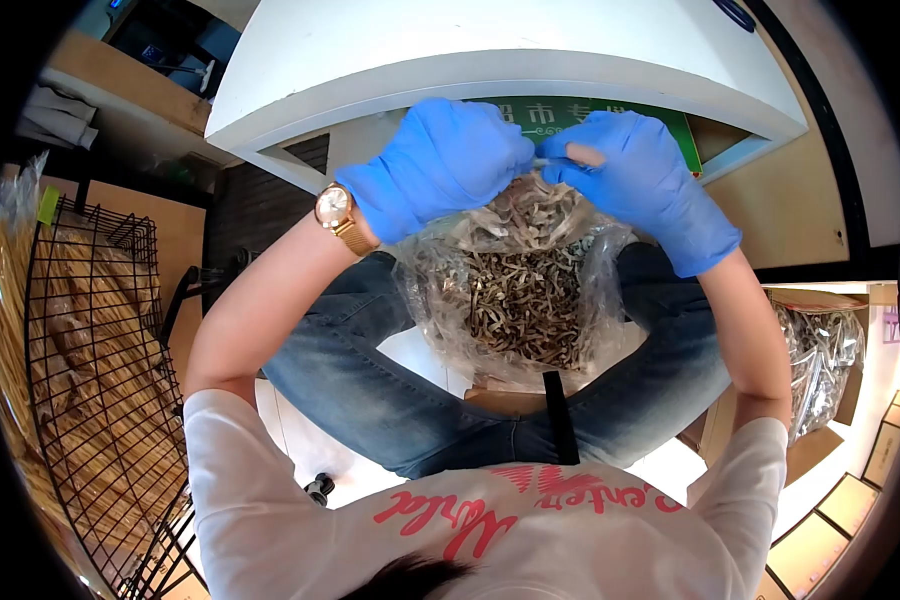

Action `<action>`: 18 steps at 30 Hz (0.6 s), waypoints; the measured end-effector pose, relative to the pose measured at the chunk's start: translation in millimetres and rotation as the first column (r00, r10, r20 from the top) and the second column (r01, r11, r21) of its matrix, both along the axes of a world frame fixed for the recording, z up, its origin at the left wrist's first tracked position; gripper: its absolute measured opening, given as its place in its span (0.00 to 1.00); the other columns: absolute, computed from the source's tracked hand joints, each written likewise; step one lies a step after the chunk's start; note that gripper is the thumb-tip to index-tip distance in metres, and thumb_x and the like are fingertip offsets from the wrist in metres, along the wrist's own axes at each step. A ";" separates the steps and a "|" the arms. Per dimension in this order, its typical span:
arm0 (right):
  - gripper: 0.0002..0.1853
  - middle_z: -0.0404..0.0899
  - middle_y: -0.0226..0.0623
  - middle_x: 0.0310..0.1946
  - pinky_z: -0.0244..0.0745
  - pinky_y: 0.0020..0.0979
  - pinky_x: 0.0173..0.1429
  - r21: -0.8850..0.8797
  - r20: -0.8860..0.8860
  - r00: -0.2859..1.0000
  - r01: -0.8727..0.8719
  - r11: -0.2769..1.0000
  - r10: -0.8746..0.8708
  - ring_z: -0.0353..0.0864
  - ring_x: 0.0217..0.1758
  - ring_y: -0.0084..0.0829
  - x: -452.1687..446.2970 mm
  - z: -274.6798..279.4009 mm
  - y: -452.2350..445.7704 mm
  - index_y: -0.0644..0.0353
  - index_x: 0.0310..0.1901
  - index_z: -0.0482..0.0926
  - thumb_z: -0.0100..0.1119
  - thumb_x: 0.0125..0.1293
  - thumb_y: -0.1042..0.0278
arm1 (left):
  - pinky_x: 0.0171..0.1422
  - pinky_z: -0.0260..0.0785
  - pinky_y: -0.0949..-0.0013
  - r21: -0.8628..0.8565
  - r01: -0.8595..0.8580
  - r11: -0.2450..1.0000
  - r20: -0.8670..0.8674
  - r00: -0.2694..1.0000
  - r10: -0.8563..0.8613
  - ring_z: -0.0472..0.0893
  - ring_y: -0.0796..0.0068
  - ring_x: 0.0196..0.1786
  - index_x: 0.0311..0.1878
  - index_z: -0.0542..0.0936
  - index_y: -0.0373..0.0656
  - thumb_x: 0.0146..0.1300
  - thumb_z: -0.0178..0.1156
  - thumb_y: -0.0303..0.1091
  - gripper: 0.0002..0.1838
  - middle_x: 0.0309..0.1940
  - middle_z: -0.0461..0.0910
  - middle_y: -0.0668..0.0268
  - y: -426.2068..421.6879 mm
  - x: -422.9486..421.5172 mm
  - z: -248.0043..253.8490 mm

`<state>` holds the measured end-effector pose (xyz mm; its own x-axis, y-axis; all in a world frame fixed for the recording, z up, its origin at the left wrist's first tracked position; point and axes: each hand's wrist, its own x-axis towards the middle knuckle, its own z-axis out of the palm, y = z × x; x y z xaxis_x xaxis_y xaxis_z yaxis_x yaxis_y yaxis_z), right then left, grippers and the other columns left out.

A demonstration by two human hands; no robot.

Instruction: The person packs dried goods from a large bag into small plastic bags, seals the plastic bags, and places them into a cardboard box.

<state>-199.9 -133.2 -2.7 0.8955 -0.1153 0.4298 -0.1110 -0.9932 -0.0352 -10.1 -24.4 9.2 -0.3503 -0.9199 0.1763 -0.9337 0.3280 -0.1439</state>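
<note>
My left hand (460,155), in a blue glove with a gold watch at the wrist, is closed, fingers curled in a fist-like grip. My right hand (635,175), also gloved in blue, is closed beside it, and a bare thumb tip shows through the glove. Between them they pinch the gathered top of a clear plastic bag (530,212) filled with pale brown dried strips. Just below it, between my knees, a large clear bag (440,310) stands open, holding a heap of darker dried strips (525,305). The exact fingertip contact is partly hidden.
A white table (490,30) juts out ahead, with a green printed box (660,125) under its top. At left stands a black wire basket (100,350) of long yellowish sticks in plastic. A carton with a filled clear bag (825,360) sits at right.
</note>
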 end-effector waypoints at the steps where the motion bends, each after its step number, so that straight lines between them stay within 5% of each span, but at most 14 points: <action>1: 0.05 0.76 0.30 0.22 0.74 0.35 0.34 0.035 0.001 1.000 0.019 0.999 -0.019 0.80 0.31 0.34 -0.6 4.3 3.1 0.48 0.29 0.78 0.61 0.55 0.60 | 0.33 0.71 0.61 -0.022 0.009 1.000 -0.030 1.000 -0.009 0.79 0.64 0.32 0.36 0.81 0.54 0.59 0.62 0.46 0.09 0.27 0.77 0.68 -0.2 2.3 0.5; 10: 0.05 0.75 0.28 0.21 0.75 0.34 0.32 -0.228 0.098 0.995 0.045 0.973 -0.023 0.80 0.29 0.33 11.0 -1.9 2.1 0.50 0.32 0.77 0.60 0.59 0.61 | 0.32 0.70 0.64 -0.148 -0.010 0.989 -0.058 0.998 0.001 0.79 0.66 0.33 0.34 0.81 0.54 0.59 0.62 0.46 0.09 0.23 0.76 0.69 -8.3 3.5 -4.1; 13: 0.03 0.74 0.30 0.21 0.74 0.34 0.30 -0.131 -0.011 1.000 -0.006 0.991 0.005 0.79 0.28 0.34 2.7 11.3 2.3 0.50 0.34 0.77 0.60 0.59 0.64 | 0.32 0.71 0.64 -0.143 0.038 0.989 -0.121 0.991 -0.055 0.78 0.67 0.33 0.34 0.81 0.53 0.59 0.62 0.45 0.08 0.23 0.76 0.69 -1.1 7.1 6.9; 18: 0.05 0.74 0.31 0.21 0.72 0.35 0.27 -0.158 0.063 0.998 0.003 0.987 0.007 0.78 0.25 0.37 -29.8 20.0 -9.7 0.48 0.35 0.79 0.61 0.56 0.66 | 0.31 0.71 0.65 -0.166 -0.002 0.986 -0.236 0.971 -0.038 0.78 0.68 0.32 0.35 0.82 0.54 0.59 0.63 0.44 0.07 0.23 0.76 0.71 11.7 27.2 13.4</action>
